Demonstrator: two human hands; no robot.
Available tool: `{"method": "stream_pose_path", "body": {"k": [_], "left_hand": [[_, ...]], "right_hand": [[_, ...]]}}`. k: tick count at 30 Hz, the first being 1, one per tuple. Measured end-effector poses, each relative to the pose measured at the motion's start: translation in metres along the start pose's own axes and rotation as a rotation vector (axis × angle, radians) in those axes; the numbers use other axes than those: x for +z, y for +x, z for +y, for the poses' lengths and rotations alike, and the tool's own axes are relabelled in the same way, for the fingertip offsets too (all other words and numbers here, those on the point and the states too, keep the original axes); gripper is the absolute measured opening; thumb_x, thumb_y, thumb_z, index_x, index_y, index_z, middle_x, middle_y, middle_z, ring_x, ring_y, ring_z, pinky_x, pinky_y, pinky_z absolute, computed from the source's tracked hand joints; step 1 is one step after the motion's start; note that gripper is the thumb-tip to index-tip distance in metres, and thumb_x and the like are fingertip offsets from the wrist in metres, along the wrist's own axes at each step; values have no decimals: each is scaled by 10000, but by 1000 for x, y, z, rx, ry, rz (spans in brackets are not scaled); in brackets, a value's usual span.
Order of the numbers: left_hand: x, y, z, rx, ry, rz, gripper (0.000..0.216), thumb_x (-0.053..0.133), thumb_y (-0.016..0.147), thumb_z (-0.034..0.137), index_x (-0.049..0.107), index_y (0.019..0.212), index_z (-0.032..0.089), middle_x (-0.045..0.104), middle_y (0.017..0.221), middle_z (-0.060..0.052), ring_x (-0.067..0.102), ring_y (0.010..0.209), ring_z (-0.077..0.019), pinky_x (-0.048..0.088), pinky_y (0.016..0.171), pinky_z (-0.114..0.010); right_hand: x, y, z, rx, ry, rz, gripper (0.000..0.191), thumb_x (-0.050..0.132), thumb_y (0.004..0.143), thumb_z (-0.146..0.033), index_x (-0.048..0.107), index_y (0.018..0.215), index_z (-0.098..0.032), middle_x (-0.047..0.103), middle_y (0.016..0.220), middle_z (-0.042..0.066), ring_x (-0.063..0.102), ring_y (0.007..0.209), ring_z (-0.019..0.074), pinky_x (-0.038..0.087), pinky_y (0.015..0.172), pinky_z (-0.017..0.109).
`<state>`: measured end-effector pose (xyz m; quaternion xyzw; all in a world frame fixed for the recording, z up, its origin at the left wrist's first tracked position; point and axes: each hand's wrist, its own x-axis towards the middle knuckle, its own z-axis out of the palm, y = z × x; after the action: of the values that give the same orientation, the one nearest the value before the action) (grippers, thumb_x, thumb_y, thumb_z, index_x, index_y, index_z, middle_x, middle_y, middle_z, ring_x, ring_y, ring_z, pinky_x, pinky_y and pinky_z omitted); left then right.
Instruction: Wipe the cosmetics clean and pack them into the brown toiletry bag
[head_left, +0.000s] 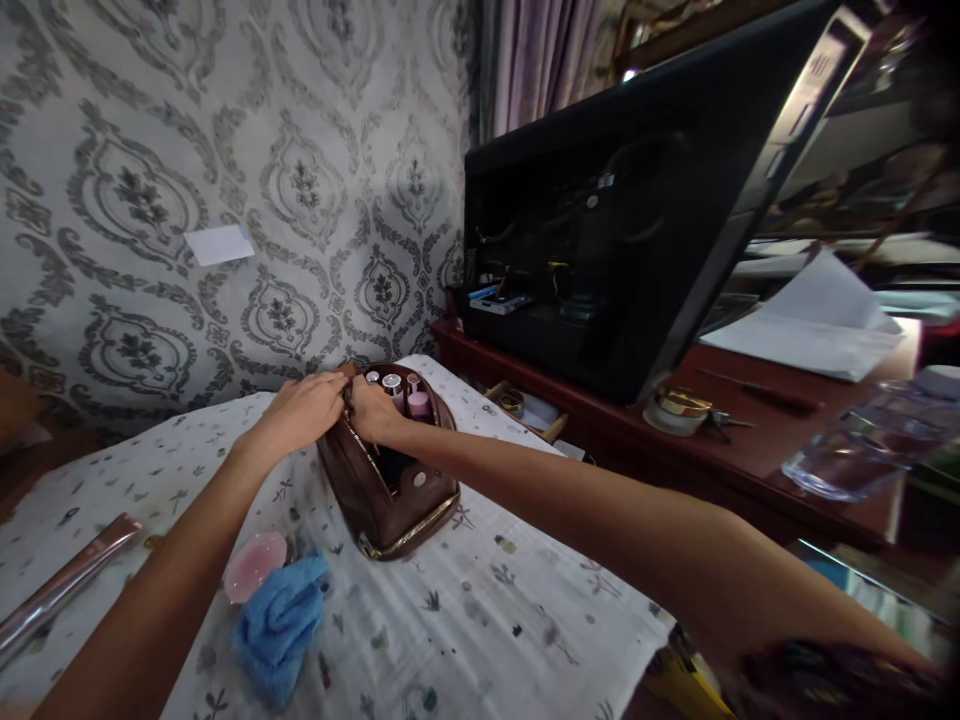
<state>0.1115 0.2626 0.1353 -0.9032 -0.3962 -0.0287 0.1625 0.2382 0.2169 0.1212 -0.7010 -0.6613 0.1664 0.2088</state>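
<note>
A brown leather makeup bag (412, 500) with gold zips lies unzipped on the patterned white cloth (480, 630). My left hand (311, 408) is closed on the bag's left edge near its far end. Beside it, my right hand (371, 408) reaches over the opening, fingers curled in at that same edge; what they hold, if anything, is hidden. Inside the bag stand a silver-capped container (392, 382) and a pink-capped one (418, 404). Nearer me, a crumpled blue cloth (277, 625) touches a pink round object (255, 566).
A shiny pink tube-like object (67, 580) lies at the left. To the right, a dark red desk (780, 450) carries a large black screen (592, 250), papers (810, 325), a clear bottle (862, 445) and a gold-lidded jar (675, 410). An open drawer (555, 428) sticks out below the screen.
</note>
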Motion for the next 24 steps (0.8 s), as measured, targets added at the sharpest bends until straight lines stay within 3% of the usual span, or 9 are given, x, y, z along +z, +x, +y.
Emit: {"method": "stream_pose_path", "body": {"k": [4,8,12,17,20,24], "left_hand": [[0,-4,-2,-17,-12,23,492,256,932,216,552,1321,163,544,1440,-87,523,1307,-219,380,1109,-353],[0,-5,-5,-39,-42,-2,516,243,936,251,535,1349,147,525,1458,-90,482,1346,-216,357,1128,-351],[0,-4,-5,-34,-84,-31,549,227,934,258,488,1399,125,487,1490,-91,446,1374,-203,340,1137,-332],[1,-3,-2,-43,-120,-16,558,230,929,258,490,1399,105,485,1490,-102,440,1379,-215,325,1148,-343],[3,-4,-3,-56,-145,-5,551,243,927,263,509,1384,105,485,1489,-104,443,1377,-217,319,1152,-342],[6,-4,-6,-42,-183,19,551,242,927,268,520,1372,102,496,1478,-115,452,1369,-224,329,1151,-355]], "right_hand": [[-3,-1,3,-37,-44,16,353,541,908,-150,527,1256,-90,595,1281,204,618,1153,255,507,878,319],[-7,-7,15,-91,-99,3,233,533,915,-170,656,1090,-78,678,1151,191,646,1103,257,508,851,290],[-9,-6,23,-136,-167,7,271,495,891,-98,680,1086,-68,697,1129,192,644,1108,254,503,851,286],[-4,1,27,-273,-250,-120,254,536,841,-52,721,1010,-90,735,1049,158,690,1004,232,514,802,258],[-1,0,26,-387,-282,-198,245,559,852,-63,703,1044,-111,717,1132,139,681,1037,224,521,841,261],[5,1,23,-527,-466,-178,283,527,916,-127,622,1183,-129,646,1277,138,628,1161,246,537,906,328]]}}
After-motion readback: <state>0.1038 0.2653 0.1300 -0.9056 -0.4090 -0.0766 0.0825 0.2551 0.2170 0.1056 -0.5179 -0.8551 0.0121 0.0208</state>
